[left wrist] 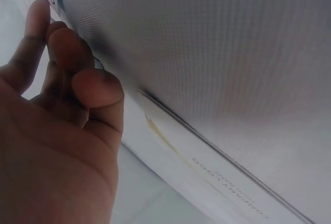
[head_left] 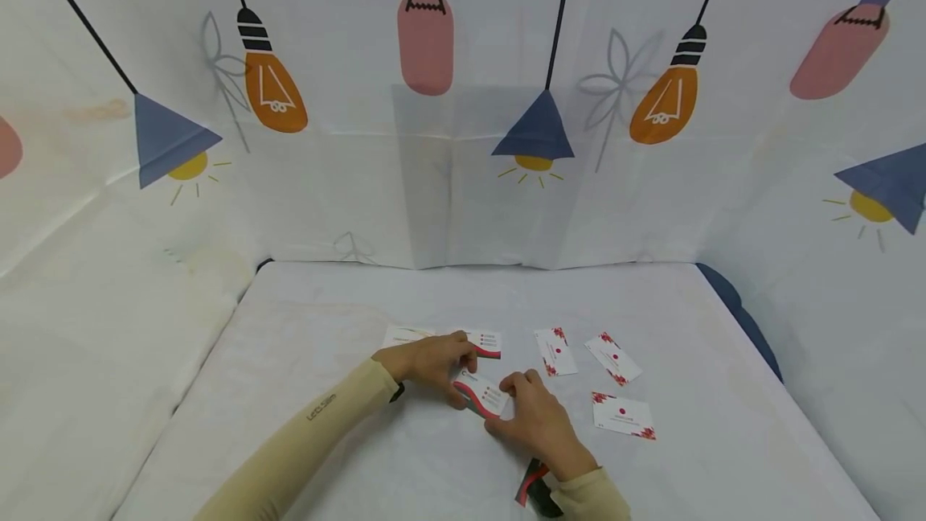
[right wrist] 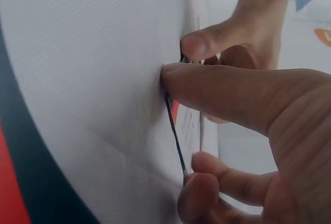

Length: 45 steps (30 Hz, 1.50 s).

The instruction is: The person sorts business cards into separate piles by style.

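Note:
Both hands hold a white business card (head_left: 483, 392) with a red and dark curved band, low over the white tabletop. My left hand (head_left: 432, 360) has its thumb at the card's left end and its fingers by the far edge. At the right end, my right hand (head_left: 537, 418) grips the card's edges between thumb and fingers; in the right wrist view its thumb (right wrist: 207, 84) lies along the near edge. Just beyond the left fingers is a similar red-banded card (head_left: 486, 341). A white card with gold lines (head_left: 405, 334) lies partly behind the left hand.
To the right lie three white cards with red flowers: an upright one (head_left: 555, 352), a slanted one (head_left: 613, 358) and a lower one (head_left: 624, 416). A dark and red card (head_left: 530, 482) shows partly under the right wrist. A lamp-patterned sheet (head_left: 463, 207) encloses the table.

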Each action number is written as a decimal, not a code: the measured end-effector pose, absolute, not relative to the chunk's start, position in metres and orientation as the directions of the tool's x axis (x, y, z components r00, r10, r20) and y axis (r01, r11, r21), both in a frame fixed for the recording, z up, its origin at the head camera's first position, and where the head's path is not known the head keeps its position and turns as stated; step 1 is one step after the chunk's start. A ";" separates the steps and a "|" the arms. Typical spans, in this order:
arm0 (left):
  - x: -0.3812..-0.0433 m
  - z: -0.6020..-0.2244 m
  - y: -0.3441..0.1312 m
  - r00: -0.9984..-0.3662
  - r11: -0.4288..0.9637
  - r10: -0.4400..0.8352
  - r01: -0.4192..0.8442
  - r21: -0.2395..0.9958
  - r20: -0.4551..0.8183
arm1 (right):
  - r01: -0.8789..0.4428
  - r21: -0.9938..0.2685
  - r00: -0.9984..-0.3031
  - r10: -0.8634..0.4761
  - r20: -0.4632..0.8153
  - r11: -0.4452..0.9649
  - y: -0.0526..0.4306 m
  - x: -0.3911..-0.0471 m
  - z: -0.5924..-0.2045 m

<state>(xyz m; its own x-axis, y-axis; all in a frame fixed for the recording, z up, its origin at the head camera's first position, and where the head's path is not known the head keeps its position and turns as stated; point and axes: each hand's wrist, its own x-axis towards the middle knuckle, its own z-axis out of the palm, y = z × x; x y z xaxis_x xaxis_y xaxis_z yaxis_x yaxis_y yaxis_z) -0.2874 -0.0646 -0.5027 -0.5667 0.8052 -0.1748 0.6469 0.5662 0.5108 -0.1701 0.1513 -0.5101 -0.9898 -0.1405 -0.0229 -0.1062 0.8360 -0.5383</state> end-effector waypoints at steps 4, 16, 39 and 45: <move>-0.285 -0.502 -0.066 -0.578 0.577 0.797 0.639 0.509 -0.177 | -0.108 -0.570 -0.989 -0.149 -0.026 0.815 0.152 -0.171 -0.509; -0.281 -0.506 -0.071 -0.601 0.561 0.788 0.606 0.565 -0.138 | -0.101 -0.602 -0.989 -0.148 -0.028 0.792 0.155 -0.171 -0.513; -0.278 -0.506 -0.086 -0.634 0.544 0.773 0.641 0.542 -0.025 | -0.090 -0.678 -0.988 -0.154 -0.034 0.730 0.157 -0.172 -0.514; -0.276 -0.504 -0.087 -0.656 0.553 0.755 0.633 0.542 -0.004 | -0.090 -0.681 -0.991 -0.135 -0.013 0.726 0.157 -0.173 -0.516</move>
<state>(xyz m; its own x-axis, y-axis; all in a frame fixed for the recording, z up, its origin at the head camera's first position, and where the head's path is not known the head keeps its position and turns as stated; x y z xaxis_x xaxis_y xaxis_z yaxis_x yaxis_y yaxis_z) -0.2761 -0.0874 -0.5043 -0.6562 0.7546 -0.0039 0.6329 0.5532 0.5416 -0.1727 0.1573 -0.5164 -0.9907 -0.1350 -0.0134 -0.0898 0.7264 -0.6814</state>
